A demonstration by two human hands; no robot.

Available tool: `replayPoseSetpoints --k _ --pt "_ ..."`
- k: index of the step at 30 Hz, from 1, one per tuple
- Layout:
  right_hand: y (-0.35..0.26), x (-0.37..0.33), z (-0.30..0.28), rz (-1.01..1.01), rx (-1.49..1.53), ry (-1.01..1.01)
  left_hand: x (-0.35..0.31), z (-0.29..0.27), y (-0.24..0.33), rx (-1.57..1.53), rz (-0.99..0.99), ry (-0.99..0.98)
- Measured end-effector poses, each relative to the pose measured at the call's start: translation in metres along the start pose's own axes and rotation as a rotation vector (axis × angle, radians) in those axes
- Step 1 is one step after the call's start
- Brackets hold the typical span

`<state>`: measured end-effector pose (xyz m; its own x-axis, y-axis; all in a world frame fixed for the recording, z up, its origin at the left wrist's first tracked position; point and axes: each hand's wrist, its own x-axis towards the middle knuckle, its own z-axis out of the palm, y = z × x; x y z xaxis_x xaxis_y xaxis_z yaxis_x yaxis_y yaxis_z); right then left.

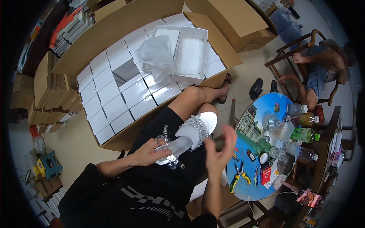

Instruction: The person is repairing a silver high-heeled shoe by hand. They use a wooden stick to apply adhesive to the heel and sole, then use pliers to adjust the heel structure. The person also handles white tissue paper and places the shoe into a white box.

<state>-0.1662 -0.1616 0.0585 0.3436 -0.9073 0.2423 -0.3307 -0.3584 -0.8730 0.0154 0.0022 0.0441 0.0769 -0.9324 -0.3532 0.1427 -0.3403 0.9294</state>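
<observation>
Silver and beaded, the sandal (195, 124) lies over the lap (159, 123), already unpacked, heel end clamped in the left hand (149, 152); the right hand (218, 154) hovers just beside, fingers parted, contact unclear; white padding (189, 133) remains on it, a lidless shoebox (190, 79) atop the carton (216, 40)

l grip (148, 153) w/ sandal (189, 133), r grip (219, 155) nearby
</observation>
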Motion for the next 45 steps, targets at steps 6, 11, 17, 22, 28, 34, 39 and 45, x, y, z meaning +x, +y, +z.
replayPoseSetpoints --k 6,11,17,22,28,34,39,45 --pt "0.032 0.002 0.0 0.322 0.311 -0.029 0.0 -0.005 0.005 0.128 0.209 -0.149" --pt "0.047 -0.003 -0.009 0.316 -0.004 0.083 0.002 -0.005 0.013 0.141 0.185 -0.164" --pt "0.04 -0.007 -0.016 0.418 0.253 0.037 -0.003 -0.009 0.014 0.124 0.119 -0.181" --pt "0.031 -0.008 -0.014 0.393 0.376 -0.008 0.004 -0.001 0.017 0.261 0.307 -0.15" --pt "0.049 -0.014 -0.023 0.414 0.28 0.0 0.008 0.001 0.007 0.588 0.588 -0.11" --pt "0.037 -0.01 -0.032 0.425 0.588 -0.03 0.01 0.003 0.013 0.933 0.785 -0.088" --pt "0.027 -0.009 -0.042 0.402 0.742 -0.156 0.013 -0.004 0.009 1.039 0.837 -0.061" --pt "0.038 -0.009 -0.052 0.415 0.75 -0.259 0.018 -0.012 0.012 1.104 0.892 -0.092"
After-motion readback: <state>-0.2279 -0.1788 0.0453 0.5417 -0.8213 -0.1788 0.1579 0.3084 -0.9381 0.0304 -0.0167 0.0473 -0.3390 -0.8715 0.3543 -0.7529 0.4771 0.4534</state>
